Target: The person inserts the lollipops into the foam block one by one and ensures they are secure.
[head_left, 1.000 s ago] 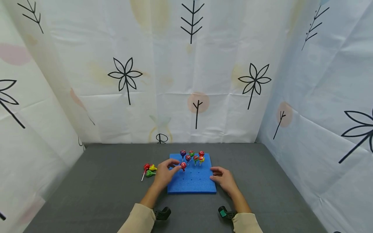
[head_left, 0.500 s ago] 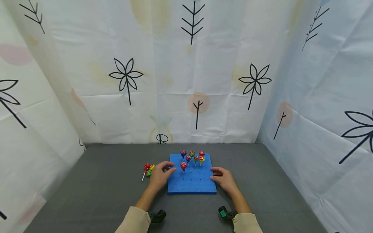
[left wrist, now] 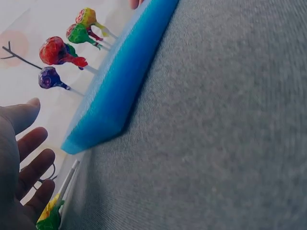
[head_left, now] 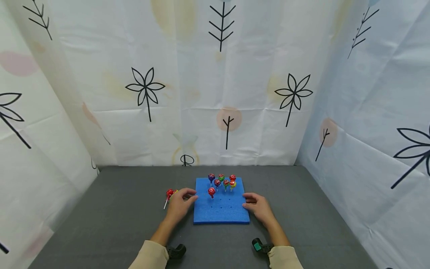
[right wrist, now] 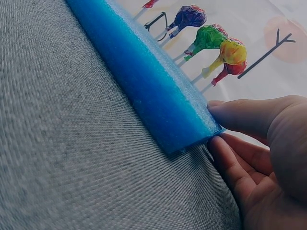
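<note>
Head view: the left hand (head_left: 178, 206), fingers relaxed and spread, hovers over loose wrapped lollipops (head_left: 169, 194) on the grey tabletop (head_left: 117, 216), just left of the square blue foam board (head_left: 221, 209). The right hand (head_left: 258, 207) rests straight-fingered against the board's right edge.

Blue foam board (head_left: 221, 209) looked matt and finely porous – grainy cut edge in the right wrist view. Grey tabletop cloth (head_left: 117, 216) was woven, ribbed texture, matt. Lollipops (head_left: 221, 182) stood in shiny crinkled foil-like wrappers on thin smooth white sticks, plastic or paper unclear. Loose lollipops (head_left: 169, 194) by the left hand (head_left: 179, 205) – same glossy wrap. Backdrop sheets (head_left: 215, 93) were thin creased cloth, faint sheen. Sleeves (head_left: 282, 259) soft beige knit.
</note>
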`<move>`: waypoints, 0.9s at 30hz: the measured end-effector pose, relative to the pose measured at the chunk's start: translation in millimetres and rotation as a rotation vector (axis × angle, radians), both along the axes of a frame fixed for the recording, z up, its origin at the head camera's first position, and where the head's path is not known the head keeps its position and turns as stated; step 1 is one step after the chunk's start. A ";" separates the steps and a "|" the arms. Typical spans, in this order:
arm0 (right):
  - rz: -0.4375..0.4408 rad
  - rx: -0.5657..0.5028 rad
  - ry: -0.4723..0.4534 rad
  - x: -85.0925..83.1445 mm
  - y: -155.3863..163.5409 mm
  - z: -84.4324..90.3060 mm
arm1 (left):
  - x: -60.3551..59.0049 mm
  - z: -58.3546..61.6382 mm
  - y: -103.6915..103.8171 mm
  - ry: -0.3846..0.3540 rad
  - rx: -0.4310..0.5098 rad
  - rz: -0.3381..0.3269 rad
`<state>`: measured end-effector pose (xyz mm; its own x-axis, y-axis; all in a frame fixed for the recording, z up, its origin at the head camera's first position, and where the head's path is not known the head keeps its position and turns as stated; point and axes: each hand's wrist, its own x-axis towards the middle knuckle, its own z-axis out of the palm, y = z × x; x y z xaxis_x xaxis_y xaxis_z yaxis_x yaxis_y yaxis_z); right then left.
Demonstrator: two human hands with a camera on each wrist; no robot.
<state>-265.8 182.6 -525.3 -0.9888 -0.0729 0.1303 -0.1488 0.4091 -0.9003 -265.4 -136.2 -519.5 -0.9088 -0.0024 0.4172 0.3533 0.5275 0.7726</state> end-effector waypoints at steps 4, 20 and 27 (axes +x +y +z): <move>-0.003 -0.012 -0.003 -0.6 0.0 -0.4 | -0.5 -1.9 -3.0 0.030 -0.013 0.013; 0.003 -0.011 0.004 -0.8 0.5 -0.8 | -4.1 4.4 -18.3 0.116 -0.134 0.017; -0.011 -0.007 -0.011 -1.4 0.0 -0.7 | -6.3 6.8 -22.8 0.126 -0.205 0.013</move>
<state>-267.3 182.7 -526.0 -0.9909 -0.0610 0.1201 -0.1346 0.4046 -0.9045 -271.7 -159.1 -512.7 -0.8499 0.0826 0.5205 0.4325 0.6736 0.5993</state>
